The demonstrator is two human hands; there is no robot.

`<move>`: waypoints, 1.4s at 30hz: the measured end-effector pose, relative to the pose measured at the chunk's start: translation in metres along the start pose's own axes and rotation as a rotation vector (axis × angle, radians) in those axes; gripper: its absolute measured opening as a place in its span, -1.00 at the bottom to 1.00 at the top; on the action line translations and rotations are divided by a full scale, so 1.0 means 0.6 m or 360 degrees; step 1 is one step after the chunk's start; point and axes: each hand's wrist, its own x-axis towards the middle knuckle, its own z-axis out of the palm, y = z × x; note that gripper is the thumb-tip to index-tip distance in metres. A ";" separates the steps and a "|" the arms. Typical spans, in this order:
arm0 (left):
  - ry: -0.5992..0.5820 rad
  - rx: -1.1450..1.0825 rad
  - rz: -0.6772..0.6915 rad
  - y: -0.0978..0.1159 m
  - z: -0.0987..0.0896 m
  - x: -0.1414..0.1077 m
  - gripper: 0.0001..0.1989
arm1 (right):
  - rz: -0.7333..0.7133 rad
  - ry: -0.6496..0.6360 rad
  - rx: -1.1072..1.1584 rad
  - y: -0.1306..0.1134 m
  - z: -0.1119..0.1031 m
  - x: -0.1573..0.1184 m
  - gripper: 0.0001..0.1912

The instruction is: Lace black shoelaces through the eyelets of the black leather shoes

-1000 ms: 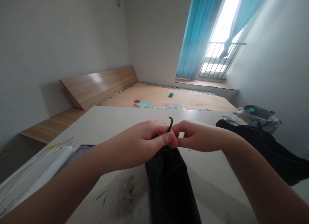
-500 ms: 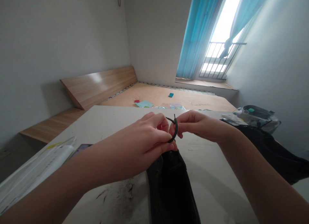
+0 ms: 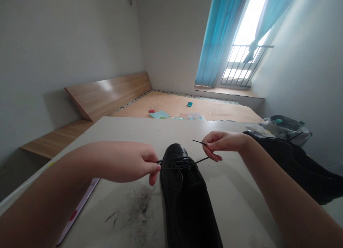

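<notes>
A black leather shoe [image 3: 187,201] stands on the white table, its toe pointing away from me. Pinched in my left hand [image 3: 134,162], left of the shoe, is one end of the black shoelace [image 3: 171,168]. My right hand [image 3: 219,142] grips the other end to the right of the shoe, and a short tip sticks out beyond the fingers. The lace runs taut across the shoe's eyelets between both hands. Whether it forms a knot there I cannot tell.
At the table's right edge lies a second black shoe [image 3: 297,166], with a bag [image 3: 292,128] behind it. A flat printed item [image 3: 80,212] is partly under my left forearm. Beyond the white table [image 3: 128,128] is a bed [image 3: 171,100] with small packets.
My hands, close together over the lace loop, have moved apart to either side. The lace is now drawn out between them, and the shoe's toe has come into sight.
</notes>
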 end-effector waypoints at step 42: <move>0.0061 -0.0467 0.0413 0.043 0.031 0.052 -0.72 | 0.0114 0.0398 0.0198 -0.012 0.102 0.013 -0.58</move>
